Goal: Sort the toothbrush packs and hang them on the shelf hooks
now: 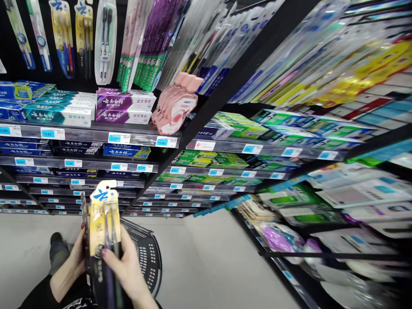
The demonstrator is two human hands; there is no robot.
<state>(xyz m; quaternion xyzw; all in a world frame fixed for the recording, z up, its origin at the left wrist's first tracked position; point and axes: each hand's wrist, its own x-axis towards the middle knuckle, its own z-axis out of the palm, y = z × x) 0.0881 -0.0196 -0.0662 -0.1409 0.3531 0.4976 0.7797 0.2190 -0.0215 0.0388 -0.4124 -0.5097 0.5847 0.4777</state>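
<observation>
I hold a yellow toothbrush pack (103, 223) upright at the lower left, with two dark brushes showing through its clear front. My left hand (75, 253) grips its left edge from behind. My right hand (128, 264) wraps its right side, fingers closed across the front. Behind this pack I seem to hold further packs, their edges showing at the left. Just right of my hands and below them sits a black mesh shopping basket (146, 253).
Shelves of boxed toothpaste (124, 105) with blue price tags fill the left. Hanging toothbrush packs (106, 40) line the top. A pink pack (175, 105) hangs at the shelf end. More shelving (289, 150) runs along the right. The pale floor (206, 257) lies between.
</observation>
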